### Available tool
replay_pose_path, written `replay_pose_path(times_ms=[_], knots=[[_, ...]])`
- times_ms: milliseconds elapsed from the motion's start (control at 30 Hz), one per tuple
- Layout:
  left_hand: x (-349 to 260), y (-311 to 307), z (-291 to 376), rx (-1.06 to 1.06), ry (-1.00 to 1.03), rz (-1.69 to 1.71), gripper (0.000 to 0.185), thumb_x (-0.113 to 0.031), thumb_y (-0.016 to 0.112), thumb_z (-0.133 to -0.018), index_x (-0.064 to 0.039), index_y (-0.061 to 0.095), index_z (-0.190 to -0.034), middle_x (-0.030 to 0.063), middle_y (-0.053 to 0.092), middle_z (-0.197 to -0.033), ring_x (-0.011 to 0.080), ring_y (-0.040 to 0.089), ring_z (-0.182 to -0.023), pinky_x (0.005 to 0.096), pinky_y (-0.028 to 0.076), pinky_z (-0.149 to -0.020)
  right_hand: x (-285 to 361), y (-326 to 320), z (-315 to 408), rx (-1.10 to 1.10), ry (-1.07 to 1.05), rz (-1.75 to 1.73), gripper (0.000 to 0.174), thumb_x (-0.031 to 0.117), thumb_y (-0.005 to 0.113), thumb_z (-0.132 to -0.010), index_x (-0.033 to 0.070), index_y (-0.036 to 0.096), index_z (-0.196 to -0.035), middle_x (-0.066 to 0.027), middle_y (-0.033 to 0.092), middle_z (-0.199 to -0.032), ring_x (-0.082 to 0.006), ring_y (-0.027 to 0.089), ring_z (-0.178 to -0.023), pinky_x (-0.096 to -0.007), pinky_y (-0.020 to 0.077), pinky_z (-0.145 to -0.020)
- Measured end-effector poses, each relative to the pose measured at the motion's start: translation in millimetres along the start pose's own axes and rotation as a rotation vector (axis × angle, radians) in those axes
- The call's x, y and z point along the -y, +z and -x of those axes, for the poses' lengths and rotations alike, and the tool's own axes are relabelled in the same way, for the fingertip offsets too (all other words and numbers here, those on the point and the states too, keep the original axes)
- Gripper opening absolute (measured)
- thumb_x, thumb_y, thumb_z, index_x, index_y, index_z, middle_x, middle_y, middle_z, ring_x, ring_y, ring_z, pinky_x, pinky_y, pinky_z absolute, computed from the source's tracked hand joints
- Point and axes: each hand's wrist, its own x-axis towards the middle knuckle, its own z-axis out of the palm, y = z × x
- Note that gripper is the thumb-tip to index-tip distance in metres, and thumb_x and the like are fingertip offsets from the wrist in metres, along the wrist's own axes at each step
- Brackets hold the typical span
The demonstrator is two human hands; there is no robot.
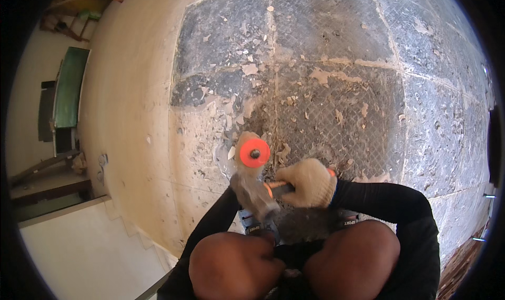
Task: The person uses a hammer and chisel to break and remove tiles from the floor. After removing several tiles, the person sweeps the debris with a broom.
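My left hand [247, 140], in a pale knit work glove, is mostly behind an orange round hand guard [255, 152] with a dark metal end in its middle, which looks like the top of a chisel it holds. My right hand [311, 183], gloved too, grips the orange and black handle of a hammer [256, 195]. The blurred hammer head is just below the guard, nearer my knees. Under the hands lies the floor, where the pale surface layer [197, 142] meets an exposed dark, grid-marked layer [343, 122].
Loose pale chips [249, 69] are scattered over the dark floor. My bent knees [232, 264] are close below the hands. At the left are a white stepped block [90, 240], a green panel [71, 87] leaning by the wall, and a small metal fitting [103, 160] on the floor.
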Motion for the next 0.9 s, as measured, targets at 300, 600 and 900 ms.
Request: replay_pose_path(times_ms=[300, 600, 900], knots=[[-2, 6, -10, -0.036, -0.02, -0.001, 0.028, -0.027, 0.084, -0.082, -0.012, 0.071, -0.102, 0.0117, 0.066, -0.103, 0.0388, 0.065, -0.103, 0.0496, 0.052, -0.094, -16, 1, 17, -0.114, 0.277, 0.022, 0.035, 0.042, 0.083, -0.087, 0.012, 0.08, -0.107, -0.0185, 0.078, -0.089, -0.0448, 0.077, -0.089, -0.0552, 0.0595, -0.081], [-7, 9, 0, 0.086, -0.027, -0.089, 0.043, -0.023, 0.087, -0.087, -0.012, 0.071, -0.124, 0.0137, 0.069, -0.124, 0.04, 0.065, -0.115, 0.0506, 0.052, -0.106, -38, -7, 16, -0.214, 0.305, 0.117, 0.031, 0.038, 0.08, -0.087, 0.01, 0.08, -0.101, -0.0192, 0.076, -0.082, -0.0457, 0.076, -0.084, -0.0551, 0.0594, -0.075], [9, 14, -4, -0.136, 0.128, 0.09, 0.03, -0.022, 0.082, -0.08, -0.014, 0.069, -0.106, 0.0124, 0.068, -0.108, 0.0408, 0.064, -0.107, 0.0512, 0.05, -0.096, -44, -1, 14, -0.089, 0.221, 0.316, 0.028, 0.039, 0.083, -0.083, 0.015, 0.078, -0.096, -0.0156, 0.074, -0.079, -0.042, 0.075, -0.078, -0.0547, 0.0579, -0.07]])
